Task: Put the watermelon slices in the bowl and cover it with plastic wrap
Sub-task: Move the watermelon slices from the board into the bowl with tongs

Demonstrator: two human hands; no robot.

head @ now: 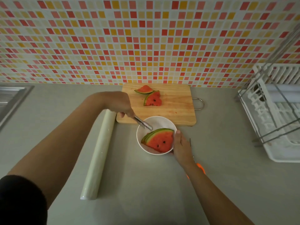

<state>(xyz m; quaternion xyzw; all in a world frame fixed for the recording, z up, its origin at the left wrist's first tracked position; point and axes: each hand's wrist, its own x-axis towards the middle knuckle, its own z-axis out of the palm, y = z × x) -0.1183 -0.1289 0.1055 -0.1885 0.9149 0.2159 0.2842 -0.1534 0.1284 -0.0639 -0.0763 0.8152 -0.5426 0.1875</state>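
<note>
Head view gives us the tiled wall [146, 38] across the top, with the grey counter [227, 176] below it. A white rack [276, 114] stands at 3 o'clock on the counter, and a sink [9, 98] edge shows at 9 o'clock. Near the centre sits the bowl [155, 122]. The board [175, 111] lies just beyond it at 12 o'clock, and the wrap roll [99, 153] lies well apart at 9 o'clock, its far end beside the board's left corner.

Our left hand [120, 104] is curled round the handle end of the tongs [143, 123], whose tips reach into the bowl at 10 o'clock, beside the rinds. We cannot tell whether they touch. Our right hand [180, 145] grips the bowl's rim at 3 o'clock, thumb on top.

Stacked slices [159, 140] lean in the bowl's near half. Two more slices [152, 99] rest on the board's far left. An orange handle [200, 168] peeks out from behind the right forearm.
</note>
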